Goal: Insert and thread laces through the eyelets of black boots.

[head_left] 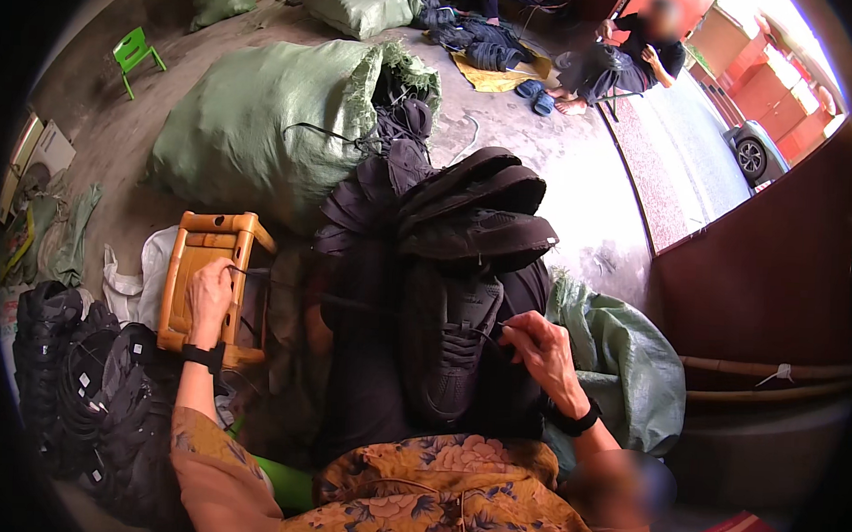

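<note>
A black lace-up shoe (441, 379) lies across my lap, its toe toward me and its laces partly threaded. My right hand (543, 356) is closed in a pinch beside the eyelets, with a dark lace between thumb and fingers. Out to the left, my left hand (209, 298) pinches a dark shoelace (257, 273) that stretches toward the shoe. That hand appears over a bamboo stool (174, 299); whether it touches the stool I cannot tell. More black shoes (474, 235) are stacked on my knees just beyond the one being laced.
A big green woven sack (253, 119) spills dark shoe pieces (382, 175) ahead. Black shoes (84, 385) are heaped at lower left. A green sack (620, 357) lies at my right. Farther off are a green chair (136, 54) and a seated person (630, 62) near the doorway.
</note>
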### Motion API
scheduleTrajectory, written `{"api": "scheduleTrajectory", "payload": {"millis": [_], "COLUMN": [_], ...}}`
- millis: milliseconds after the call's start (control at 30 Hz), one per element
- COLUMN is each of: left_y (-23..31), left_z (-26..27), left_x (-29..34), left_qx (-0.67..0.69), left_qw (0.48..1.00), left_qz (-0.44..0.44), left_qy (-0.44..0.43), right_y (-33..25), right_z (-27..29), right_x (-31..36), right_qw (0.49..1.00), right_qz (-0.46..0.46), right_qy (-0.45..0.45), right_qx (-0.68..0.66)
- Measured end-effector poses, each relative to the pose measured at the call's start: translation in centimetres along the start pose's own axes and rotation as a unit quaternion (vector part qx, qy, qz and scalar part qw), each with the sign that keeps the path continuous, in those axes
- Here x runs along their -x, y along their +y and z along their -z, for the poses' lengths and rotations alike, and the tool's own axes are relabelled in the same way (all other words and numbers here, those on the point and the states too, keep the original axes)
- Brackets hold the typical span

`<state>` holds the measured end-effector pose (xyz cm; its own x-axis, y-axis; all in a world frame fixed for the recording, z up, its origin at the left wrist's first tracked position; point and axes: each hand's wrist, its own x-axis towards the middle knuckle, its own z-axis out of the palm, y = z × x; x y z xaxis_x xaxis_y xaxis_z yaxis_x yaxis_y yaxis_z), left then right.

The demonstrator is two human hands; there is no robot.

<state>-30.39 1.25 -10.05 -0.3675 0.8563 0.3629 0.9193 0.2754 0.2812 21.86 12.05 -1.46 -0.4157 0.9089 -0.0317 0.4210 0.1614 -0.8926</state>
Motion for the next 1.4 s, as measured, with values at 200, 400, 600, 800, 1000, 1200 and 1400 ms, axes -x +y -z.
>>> {"api": "scheduleTrajectory", "payload": {"millis": [200,400,600,800,1000,1200,1400], "left_y": [-6.9,-14.9,-3.0,18.0,27.4,28.6,29.4], "left_z": [1.1,4.2,4.7,2.6,2.0,2.6,2.0], "left_x": [1.1,5.6,7.8,5.1,3.7,4.8,4.0], "left_qx": [0.761,0.819,0.568,0.492,0.378,0.291,0.312], "left_qw": [0.559,0.394,0.758,0.861,0.919,0.941,0.935], "left_qz": [0.329,0.347,0.299,0.102,-0.098,-0.126,-0.051], "left_qy": [0.026,0.233,0.12,-0.085,-0.058,-0.122,-0.162], "right_y": [0.1,0.8,0.0,-0.7,0.4,0.8,0.2], "right_z": [-0.7,-1.3,-2.7,-3.4,-2.4,-2.6,-2.1], "right_x": [0.2,0.2,0.6,0.3,0.3,0.7,0.8], "right_qw": [0.999,0.998,0.934,0.913,0.999,1.0,1.0], "right_qz": [0.003,0.01,0.193,0.215,-0.005,-0.003,0.001], "right_qy": [-0.009,0.026,0.141,0.114,-0.028,0.007,-0.016], "right_qx": [0.05,0.051,0.265,0.327,-0.021,0.02,0.005]}}
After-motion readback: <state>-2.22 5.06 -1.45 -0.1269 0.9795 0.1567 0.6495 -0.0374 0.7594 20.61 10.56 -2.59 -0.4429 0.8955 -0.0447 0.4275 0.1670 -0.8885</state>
